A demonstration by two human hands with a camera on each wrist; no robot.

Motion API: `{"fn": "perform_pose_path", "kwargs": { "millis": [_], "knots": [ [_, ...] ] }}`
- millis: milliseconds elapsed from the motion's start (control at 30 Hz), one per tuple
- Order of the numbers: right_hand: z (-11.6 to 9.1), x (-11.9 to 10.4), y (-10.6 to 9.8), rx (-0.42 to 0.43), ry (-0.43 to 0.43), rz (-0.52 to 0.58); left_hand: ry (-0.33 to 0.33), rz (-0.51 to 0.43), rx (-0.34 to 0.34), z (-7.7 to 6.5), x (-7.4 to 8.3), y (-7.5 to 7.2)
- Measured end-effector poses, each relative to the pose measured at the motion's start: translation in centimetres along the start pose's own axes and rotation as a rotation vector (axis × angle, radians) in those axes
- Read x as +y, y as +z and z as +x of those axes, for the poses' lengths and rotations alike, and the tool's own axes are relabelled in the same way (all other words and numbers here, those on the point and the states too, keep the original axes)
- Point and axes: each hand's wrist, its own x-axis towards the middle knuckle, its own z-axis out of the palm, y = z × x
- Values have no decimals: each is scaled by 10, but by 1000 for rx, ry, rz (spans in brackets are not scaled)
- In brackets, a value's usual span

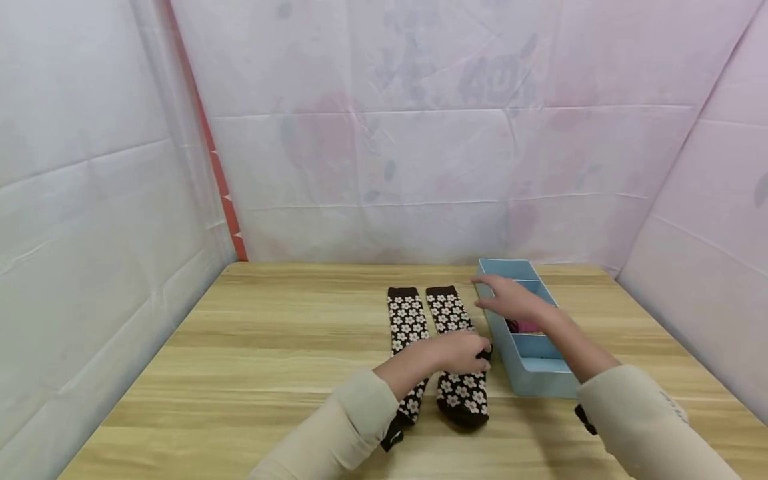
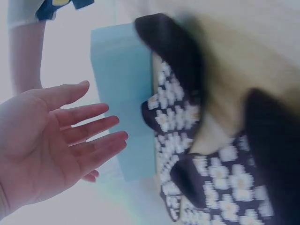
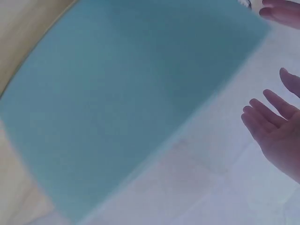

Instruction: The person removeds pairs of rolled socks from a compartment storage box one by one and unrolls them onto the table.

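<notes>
Two dark socks with white flowers lie flat side by side, a left sock [image 1: 408, 323] and a right sock [image 1: 449, 313]. My left hand [image 1: 459, 351] is over the right sock and hides its middle; in the left wrist view that hand [image 2: 56, 136] has its fingers extended and holds nothing. Above the far part of a light blue divided box [image 1: 543, 385] is my right hand [image 1: 510, 298]. The right wrist view shows this hand [image 3: 279, 131] with straight fingers, apart from the box wall. A pink and dark item [image 1: 528, 326] sits in a middle compartment, partly hidden by my right arm.
The box stands right of the socks on a wooden table [image 1: 270, 353]. Pale patterned cloth [image 1: 372, 160] hangs behind the table and along both sides, with a red strip [image 1: 207, 133] at the back left corner.
</notes>
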Motion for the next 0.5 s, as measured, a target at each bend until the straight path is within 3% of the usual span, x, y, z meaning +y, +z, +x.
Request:
{"fn": "perform_pose_path", "kwargs": {
  "millis": [167,267,500],
  "knots": [
    [-26,8,-16,83,-25,-5,8,50,37,13,5,-15],
    [-43,19,-21,116,-21,-1,-20,39,43,22,6,-21],
    [-86,47,-16,149,31,-62,-56,60,84,42,2,-25]
  ]
}}
